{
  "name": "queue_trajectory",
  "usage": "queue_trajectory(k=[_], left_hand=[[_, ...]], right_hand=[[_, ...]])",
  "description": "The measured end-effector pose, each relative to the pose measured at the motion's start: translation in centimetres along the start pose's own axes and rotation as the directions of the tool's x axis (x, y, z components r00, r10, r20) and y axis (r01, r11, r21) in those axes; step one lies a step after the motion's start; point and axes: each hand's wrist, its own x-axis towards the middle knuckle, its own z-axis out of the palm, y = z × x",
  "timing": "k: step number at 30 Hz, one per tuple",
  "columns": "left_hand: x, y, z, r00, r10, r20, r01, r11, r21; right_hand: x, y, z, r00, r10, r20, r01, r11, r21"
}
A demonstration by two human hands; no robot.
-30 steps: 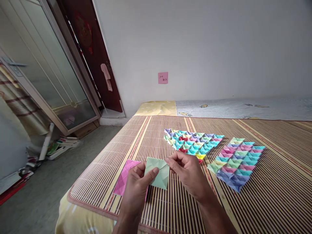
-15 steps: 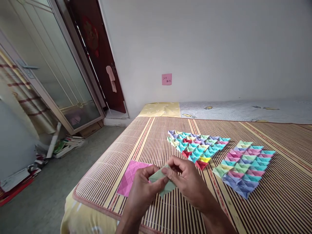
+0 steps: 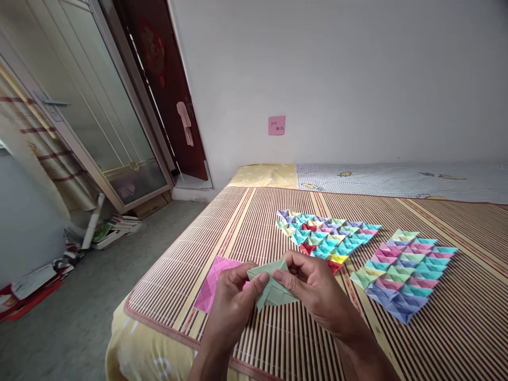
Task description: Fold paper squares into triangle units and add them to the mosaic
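A light green sheet of origami paper (image 3: 275, 293), partly folded, is held up above the mat between both hands. My left hand (image 3: 234, 296) pinches its left side, thumb on the near face. My right hand (image 3: 311, 280) grips the upper right part, its thumb pressed on the paper near the top fold. Fingers behind the sheet are hidden. Just beyond my left hand lies a creased pink paper sheet (image 3: 212, 278), partly covered by that hand. Past my right hand, folded paper pieces (image 3: 323, 235) of many colours form a wedge-shaped group.
A second group of folded pieces (image 3: 408, 270) lies to the right on the slatted bamboo mat (image 3: 190, 254). Yellow bedding (image 3: 135, 344) hangs at the near left edge. A pink note (image 3: 277, 125) is on the wall; books (image 3: 119, 227) lie on the floor.
The green paper has turned and shows a wider face with a triangular top. My thumbs have moved apart along it. The view has shifted slightly.
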Motion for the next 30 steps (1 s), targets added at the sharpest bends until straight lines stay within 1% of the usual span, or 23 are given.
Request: queue_trajectory(k=[3,5,7,8,9,10,12,13,16,18,21,23,26,28,30], left_hand=[[0.3,0.0,-0.7,0.999,0.004,-0.05,-0.007,0.997,-0.071],[0.6,0.0,-1.5,0.991,0.014,-0.132,-0.031,0.991,-0.129],[0.9,-0.1,-2.0,0.978,0.021,-0.207,-0.062,0.979,-0.193],[1.0,-0.2,-2.0,0.977,0.008,-0.212,-0.056,0.974,-0.222],[1.0,-0.2,-1.8,0.982,-0.018,-0.186,-0.029,0.969,-0.244],[0.9,-0.3,-1.4,0.991,-0.062,-0.122,0.03,0.967,-0.253],[0.6,-0.4,-0.4,0.99,-0.138,-0.004,0.133,0.961,-0.24],[0.4,-0.5,0.1,0.989,-0.144,0.025,0.145,0.96,-0.241],[0.2,-0.9,0.8,0.991,-0.135,-0.027,0.123,0.957,-0.262],[0.2,-1.2,0.5,0.987,-0.14,-0.081,0.115,0.958,-0.261],[0.5,-1.4,-0.3,0.98,-0.133,-0.148,0.091,0.961,-0.26],[0.6,-1.2,-0.4,0.98,-0.121,-0.159,0.073,0.958,-0.276],[0.6,-0.8,-0.1,0.989,-0.11,-0.102,0.074,0.948,-0.308],[0.6,-0.6,0.3,0.988,-0.146,-0.049,0.122,0.937,-0.327],[0.5,-0.6,0.9,0.978,-0.207,-0.023,0.185,0.914,-0.361]], right_hand=[[0.1,0.1,-0.2,1.0,0.007,-0.011,-0.007,1.0,-0.008],[0.1,0.1,-0.4,1.0,0.007,-0.027,-0.007,1.0,-0.005],[0.1,0.1,-0.5,0.998,0.006,-0.068,-0.005,1.0,0.017],[0.1,0.1,-0.5,0.995,0.007,-0.098,-0.004,0.999,0.032],[0.1,0.1,-0.4,0.992,0.012,-0.127,-0.005,0.999,0.049],[0.1,0.1,-0.3,0.988,0.016,-0.153,-0.006,0.998,0.067],[0.3,0.2,0.3,0.983,0.022,-0.181,-0.003,0.995,0.102],[0.3,0.3,0.5,0.982,0.022,-0.187,0.001,0.993,0.12],[0.5,0.4,1.0,0.983,0.013,-0.183,0.015,0.989,0.15],[0.5,0.4,0.8,0.991,0.009,-0.135,0.009,0.991,0.13],[0.4,0.3,0.1,0.999,-0.001,-0.034,0.003,0.998,0.06],[0.4,0.4,-0.2,1.0,-0.01,-0.013,0.011,0.999,0.035],[0.5,0.5,-0.3,0.997,-0.033,-0.069,0.036,0.998,0.048],[0.6,0.7,0.0,0.988,-0.055,-0.143,0.064,0.996,0.059],[0.8,0.9,0.3,0.973,-0.061,-0.221,0.08,0.994,0.078]])
